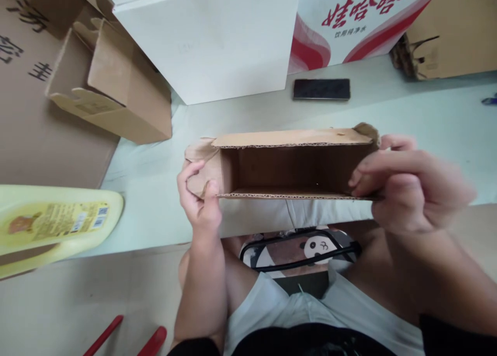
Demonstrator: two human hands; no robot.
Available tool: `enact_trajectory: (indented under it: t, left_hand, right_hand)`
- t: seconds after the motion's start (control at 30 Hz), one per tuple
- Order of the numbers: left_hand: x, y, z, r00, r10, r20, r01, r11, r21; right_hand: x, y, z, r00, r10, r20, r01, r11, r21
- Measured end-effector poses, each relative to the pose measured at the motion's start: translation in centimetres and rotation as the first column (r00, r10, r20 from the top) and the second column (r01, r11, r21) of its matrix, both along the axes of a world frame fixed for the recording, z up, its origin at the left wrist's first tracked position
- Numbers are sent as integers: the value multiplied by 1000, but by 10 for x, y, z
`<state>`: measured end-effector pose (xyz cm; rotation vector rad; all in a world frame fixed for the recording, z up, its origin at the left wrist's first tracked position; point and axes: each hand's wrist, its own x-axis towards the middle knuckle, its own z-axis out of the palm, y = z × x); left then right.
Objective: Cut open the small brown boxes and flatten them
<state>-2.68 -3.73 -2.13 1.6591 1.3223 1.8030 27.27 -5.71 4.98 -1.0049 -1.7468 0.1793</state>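
Observation:
A narrow brown cardboard box [287, 138] is held level above the table's front edge, its open top facing me. The inside is dark, and I make out nothing lying in it. My left hand [202, 203] pinches the flap at the box's left end, thumb near and fingers behind. At the other end, my right hand [411, 188] grips the right side, with fingertips reaching just inside the opening. A small crumpled flap sticks up beside those fingers. The right hand is slightly blurred.
On the pale green table [143, 190] lies a black phone [321, 89], before a white box [225, 45] and a red-and-white carton [349, 30]. Another open cardboard box [128, 87] stands left. A yellow bottle [66, 219] is at the near left; a panda-print bag [298, 250] is below.

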Motion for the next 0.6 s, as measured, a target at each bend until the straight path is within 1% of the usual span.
enact_trajectory:
  t: [0.07, 0.1, 0.13, 0.23, 0.3, 0.37, 0.5, 0.6]
  left_hand:
    - [1, -2, 2, 1000, 10, -27, -10, 1000, -21]
    - [1, -3, 3, 999, 3, -42, -4, 1000, -12]
    - [0, -3, 4, 998, -9, -57, 9, 1000, 1]
    - [-3, -1, 4, 993, -79, -93, 85, 995, 56]
    - [-8, 1, 2, 984, -120, -130, 133, 986, 101]
    - [-12, 4, -1, 973, -139, -184, 166, 977, 137]
    - [-16, 8, -2, 935, -217, -282, 267, 951, 155]
    - [-15, 11, 0, 906, -294, -303, 351, 924, 153]
  right_hand:
    - [1, -3, 13, 996, 39, 81, -40, 999, 12]
    - [1, -4, 20, 988, 55, 144, -52, 998, -20]
    - [2, -5, 26, 977, 60, 204, -45, 996, -78]
    - [7, -6, 36, 956, 97, 279, -37, 977, -211]
    - [14, -6, 37, 947, 124, 296, -44, 964, -262]
    - [21, -5, 36, 938, 148, 314, -60, 960, -273]
    - [29, -3, 34, 928, 174, 328, -60, 942, -330]
    - [27, -3, 35, 937, 179, 300, -52, 921, -386]
